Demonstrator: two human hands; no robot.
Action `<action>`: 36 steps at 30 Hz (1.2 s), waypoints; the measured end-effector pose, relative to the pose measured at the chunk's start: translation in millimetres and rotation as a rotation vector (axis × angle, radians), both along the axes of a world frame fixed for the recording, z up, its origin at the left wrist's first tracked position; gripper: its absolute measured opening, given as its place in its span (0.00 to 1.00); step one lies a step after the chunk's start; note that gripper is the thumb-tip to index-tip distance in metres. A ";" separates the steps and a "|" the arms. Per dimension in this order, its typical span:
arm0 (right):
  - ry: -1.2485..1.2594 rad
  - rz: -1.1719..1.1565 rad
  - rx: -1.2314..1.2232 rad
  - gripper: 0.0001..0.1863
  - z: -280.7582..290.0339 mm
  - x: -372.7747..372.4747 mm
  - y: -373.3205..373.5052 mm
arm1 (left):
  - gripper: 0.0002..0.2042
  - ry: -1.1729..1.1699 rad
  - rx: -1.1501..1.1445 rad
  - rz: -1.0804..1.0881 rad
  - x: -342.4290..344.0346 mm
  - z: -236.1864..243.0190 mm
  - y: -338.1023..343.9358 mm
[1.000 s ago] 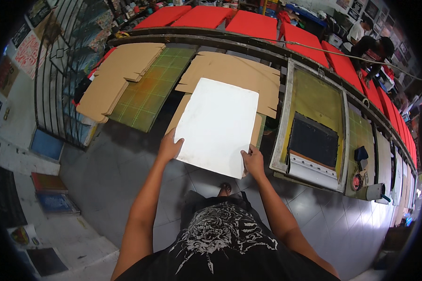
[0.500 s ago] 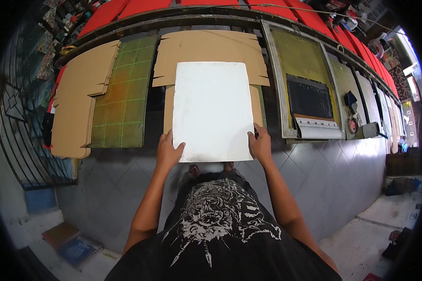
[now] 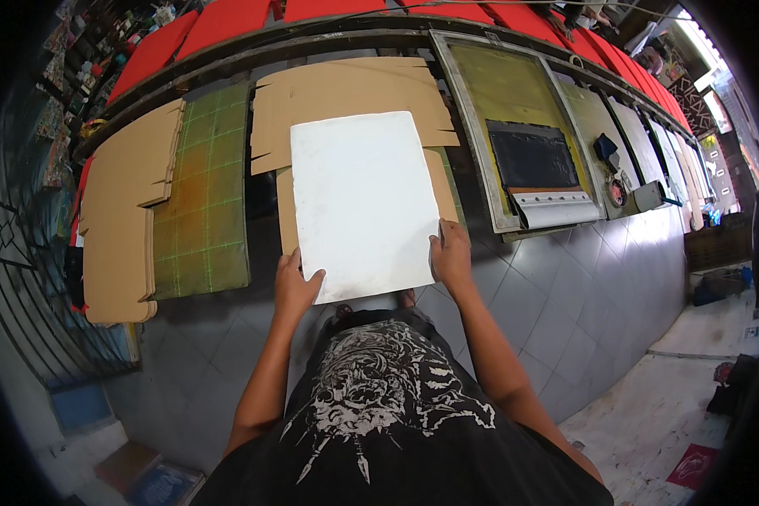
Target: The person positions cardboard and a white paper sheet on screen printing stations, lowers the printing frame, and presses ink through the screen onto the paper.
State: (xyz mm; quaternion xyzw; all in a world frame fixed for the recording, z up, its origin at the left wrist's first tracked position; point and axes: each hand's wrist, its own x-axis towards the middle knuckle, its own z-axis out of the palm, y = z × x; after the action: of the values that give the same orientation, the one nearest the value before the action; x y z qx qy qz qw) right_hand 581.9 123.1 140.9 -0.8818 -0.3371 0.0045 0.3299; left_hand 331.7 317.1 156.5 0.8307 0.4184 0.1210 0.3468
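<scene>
A white rectangular sheet (image 3: pixel 363 202) with a slightly worn edge is held between my two hands, over a flat brown cardboard piece (image 3: pixel 350 88) with slits along its sides. At the sheet's near left corner, my left hand (image 3: pixel 298 285) grips the edge, thumb on top and fingers hidden beneath. My right hand (image 3: pixel 452 253) holds the right edge near its lower corner in the same way. Whether the sheet touches the cardboard, I cannot tell.
To the left lie a green board (image 3: pixel 204 202) with bright grid lines and stacked cardboard cutouts (image 3: pixel 118 228). On the right are a framed printing screen (image 3: pixel 497 76) with black ink and a squeegee (image 3: pixel 557 207). Red panels (image 3: pixel 228 38) line the far side; grey tiles (image 3: pixel 557 312) cover the floor.
The whole view has tilted and shifted, so the sheet and the boards appear farther left and turned a little. Both hands keep the same grip on the sheet.
</scene>
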 end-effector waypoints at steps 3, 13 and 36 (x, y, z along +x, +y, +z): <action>0.026 0.009 0.026 0.21 -2.0 2.3 -2.7 | 0.32 0.014 0.001 0.018 2.5 3.9 -2.7; -0.019 0.023 0.104 0.21 -5.4 1.5 -4.7 | 0.27 -0.023 0.049 0.021 -0.5 -13.5 2.7; 0.145 0.045 0.236 0.23 -10.2 -2.1 -11.1 | 0.29 0.077 0.038 0.077 -5.0 -22.3 16.8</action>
State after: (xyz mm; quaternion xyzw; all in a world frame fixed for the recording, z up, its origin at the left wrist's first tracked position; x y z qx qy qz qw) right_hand 579.8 112.1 130.6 -0.8265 -0.3300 0.0359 0.4545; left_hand 326.7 333.8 134.2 0.8244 0.4607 0.1099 0.3098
